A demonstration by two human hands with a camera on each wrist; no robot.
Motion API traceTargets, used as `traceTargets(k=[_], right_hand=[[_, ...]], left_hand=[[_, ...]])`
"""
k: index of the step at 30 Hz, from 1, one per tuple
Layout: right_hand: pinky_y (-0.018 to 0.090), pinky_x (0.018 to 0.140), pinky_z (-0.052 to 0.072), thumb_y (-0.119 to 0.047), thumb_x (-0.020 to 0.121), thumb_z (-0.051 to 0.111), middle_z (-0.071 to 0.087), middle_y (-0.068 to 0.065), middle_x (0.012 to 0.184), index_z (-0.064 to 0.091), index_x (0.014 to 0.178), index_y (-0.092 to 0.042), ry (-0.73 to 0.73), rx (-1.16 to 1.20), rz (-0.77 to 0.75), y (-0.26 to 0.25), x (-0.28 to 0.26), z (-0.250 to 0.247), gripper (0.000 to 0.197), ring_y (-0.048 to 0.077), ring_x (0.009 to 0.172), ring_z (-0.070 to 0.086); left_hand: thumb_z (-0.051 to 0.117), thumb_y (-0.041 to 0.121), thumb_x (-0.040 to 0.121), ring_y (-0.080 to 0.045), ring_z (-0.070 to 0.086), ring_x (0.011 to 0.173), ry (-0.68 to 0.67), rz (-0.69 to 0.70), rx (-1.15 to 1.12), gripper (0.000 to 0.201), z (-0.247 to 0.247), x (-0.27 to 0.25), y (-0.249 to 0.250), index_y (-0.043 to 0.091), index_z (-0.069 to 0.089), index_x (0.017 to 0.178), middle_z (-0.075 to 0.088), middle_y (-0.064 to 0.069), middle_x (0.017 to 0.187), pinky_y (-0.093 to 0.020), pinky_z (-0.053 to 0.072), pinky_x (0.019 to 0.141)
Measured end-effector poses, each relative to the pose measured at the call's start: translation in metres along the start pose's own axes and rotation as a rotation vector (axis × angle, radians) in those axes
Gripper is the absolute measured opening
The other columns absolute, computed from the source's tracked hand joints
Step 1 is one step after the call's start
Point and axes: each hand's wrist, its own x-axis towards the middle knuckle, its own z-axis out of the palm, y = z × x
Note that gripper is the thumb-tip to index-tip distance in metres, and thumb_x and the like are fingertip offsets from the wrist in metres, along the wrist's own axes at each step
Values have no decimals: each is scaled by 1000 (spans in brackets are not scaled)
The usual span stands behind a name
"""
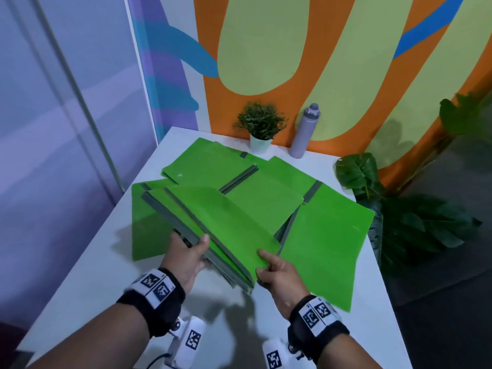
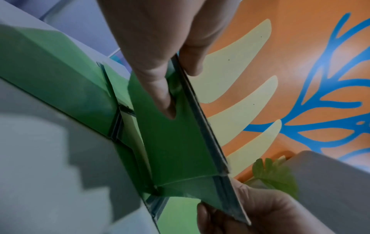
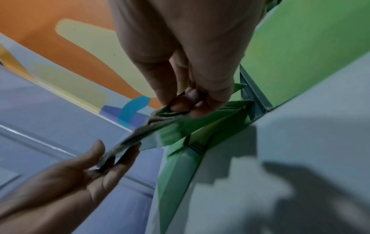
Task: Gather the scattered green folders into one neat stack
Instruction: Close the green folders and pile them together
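Both hands hold a bundle of green folders point(image 1: 226, 230) with grey spines, tilted above the white table point(image 1: 101, 278). My left hand point(image 1: 197, 248) grips its spine edge, thumb on top and fingers point(image 2: 160, 91) underneath. At the near corner my right hand point(image 1: 263, 262) pinches the bundle point(image 3: 140, 136) with its fingertips point(image 3: 186, 104). More green folders lie scattered flat: one at the left point(image 1: 143, 225), one at the back point(image 1: 202, 161), one in the middle point(image 1: 266, 201) and one at the right point(image 1: 330, 246).
A small potted plant point(image 1: 262, 129) and a grey bottle point(image 1: 304, 131) stand at the table's back edge against the painted wall. Large leafy plants point(image 1: 404, 217) sit off the table's right edge. A glass partition closes the left side.
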Motion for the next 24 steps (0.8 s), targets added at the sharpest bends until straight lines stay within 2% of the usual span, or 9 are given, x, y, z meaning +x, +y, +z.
traceTargets(k=[3, 7, 8, 10, 13, 16, 20, 22, 24], right_hand=[[23, 72, 48, 16, 80, 56, 45, -1, 73, 53, 130, -9, -135, -16, 55, 12, 12, 4, 56, 12, 65, 48], [27, 82, 49, 3, 83, 59, 58, -1, 77, 56, 125, -25, -366, -173, 83, 14, 31, 6, 50, 12, 73, 57], [28, 81, 49, -5, 86, 59, 64, -3, 79, 57, 124, -28, -373, -269, 68, 10, 39, 6, 45, 12, 78, 60], [31, 89, 48, -23, 89, 58, 71, 1, 104, 56, 125, -30, -295, -488, 13, 12, 66, 0, 38, 13, 96, 62], [44, 101, 45, -47, 83, 57, 54, 11, 133, 48, 127, -46, -52, -842, -47, 23, 116, -16, 46, 25, 111, 58], [56, 109, 31, -51, 83, 54, 22, 10, 152, 32, 138, -44, 110, -1154, 20, 28, 151, -25, 60, 38, 132, 33], [74, 104, 15, -54, 86, 46, -10, -2, 158, 16, 138, -56, 86, -1286, 109, 33, 168, -19, 61, 47, 139, -7], [78, 100, 10, -52, 90, 41, -14, -4, 158, 11, 138, -60, 35, -1344, 134, 37, 169, -19, 58, 47, 139, -15], [79, 99, 9, -52, 91, 40, -15, -5, 159, 10, 137, -62, 13, -1371, 111, 40, 164, -23, 56, 46, 140, -16]], left_hand=[[64, 9, 85, -39, 35, 136, 58, -26, 27, 97, -8, 7, -4, 20, -7, 150, 6, -18, 159, -53, 35, 109], [65, -2, 79, -42, 49, 120, 215, -65, 27, 81, -31, 25, -7, 21, 22, 143, 31, -31, 142, -53, 47, 99], [66, -2, 78, -44, 50, 118, 240, -54, 34, 77, -37, 28, -6, 22, 26, 139, 34, -31, 139, -56, 47, 97], [69, 4, 74, -47, 47, 121, 284, -15, 53, 74, -51, 33, -4, 25, 30, 134, 33, -30, 141, -62, 45, 96], [72, 13, 66, -41, 45, 124, 319, 47, 72, 71, -70, 38, -1, 30, 33, 124, 38, -22, 141, -62, 40, 100], [70, 10, 72, -36, 39, 129, 297, 80, 37, 65, -82, 40, 1, 32, 35, 121, 36, -12, 144, -61, 33, 105], [60, -1, 85, -35, 31, 136, 286, 96, 17, 55, -91, 43, -6, 22, 35, 128, 36, -8, 144, -62, 28, 107], [62, -1, 82, -40, 39, 129, 293, 80, 13, 47, -96, 44, -8, 18, 39, 119, 43, -15, 136, -63, 34, 103], [68, 7, 74, -43, 38, 130, 300, 47, 29, 62, -101, 47, -10, 22, 36, 124, 36, -20, 143, -66, 35, 100]])
